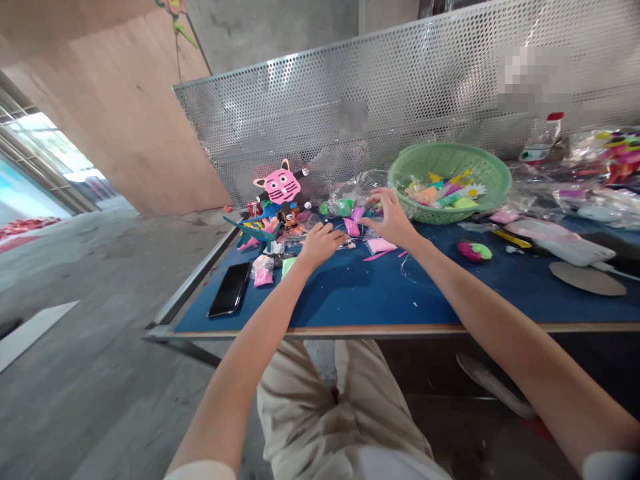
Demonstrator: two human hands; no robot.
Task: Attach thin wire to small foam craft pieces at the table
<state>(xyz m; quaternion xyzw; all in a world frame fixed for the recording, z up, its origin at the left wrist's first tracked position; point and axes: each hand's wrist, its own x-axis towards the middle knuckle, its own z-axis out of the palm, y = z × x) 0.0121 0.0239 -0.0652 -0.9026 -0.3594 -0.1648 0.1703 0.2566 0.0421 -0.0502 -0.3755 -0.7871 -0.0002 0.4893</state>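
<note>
Pink packet (352, 227) is lying on the blue surface (350, 300) between left hand (320, 245) and right hand (393, 217) | left: fingers are bending low; whether they are clamping anything, I cannot say | right: thumb and fingers are standing apart beside the packet | phone (230, 289) is lying left | basket (431, 215) is standing beyond right hand

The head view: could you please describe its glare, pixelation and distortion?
Head view: bright opening at left, nearly washed out; head view: glints on the perforated panel, two pixelated patches over it; head view: right forearm seems stretched toward frame edge.
</note>
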